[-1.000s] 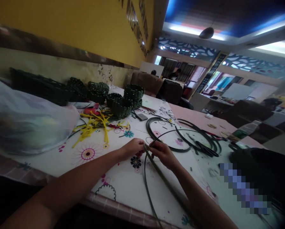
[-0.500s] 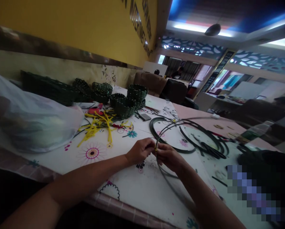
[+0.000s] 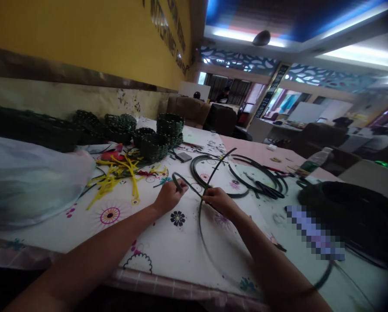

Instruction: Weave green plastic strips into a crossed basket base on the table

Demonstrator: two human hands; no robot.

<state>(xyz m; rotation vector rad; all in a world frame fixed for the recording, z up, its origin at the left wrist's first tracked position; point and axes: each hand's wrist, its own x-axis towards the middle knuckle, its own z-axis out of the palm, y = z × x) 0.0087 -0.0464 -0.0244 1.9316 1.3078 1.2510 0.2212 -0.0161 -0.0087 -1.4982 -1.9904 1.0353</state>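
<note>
Over the table's middle, my left hand [image 3: 167, 197] is closed on a bent dark green strip [image 3: 188, 185]. My right hand [image 3: 220, 200] pinches the same long strip where it crosses itself, with a speck of yellow at the fingertips. One end sticks up past the right hand, and a wide curve hangs below it and sweeps under my right forearm. Behind my hands lie coiled green strips [image 3: 197, 173] and a second coil [image 3: 280, 178] with black-handled scissors [image 3: 269, 189] on it. Yellow strips [image 3: 134, 180] are heaped to the left.
Green woven baskets [image 3: 170, 125] stand at the back left. A white plastic bag [image 3: 34, 186] fills the left edge. To the right are a plastic bottle [image 3: 315, 161] and a large dark basket-like thing [image 3: 350, 212]. People sit far off.
My left hand has moved left, away from my right hand, drawing the strip into a bend. The strip's other end has swung upright. The view has turned a little to the right.
</note>
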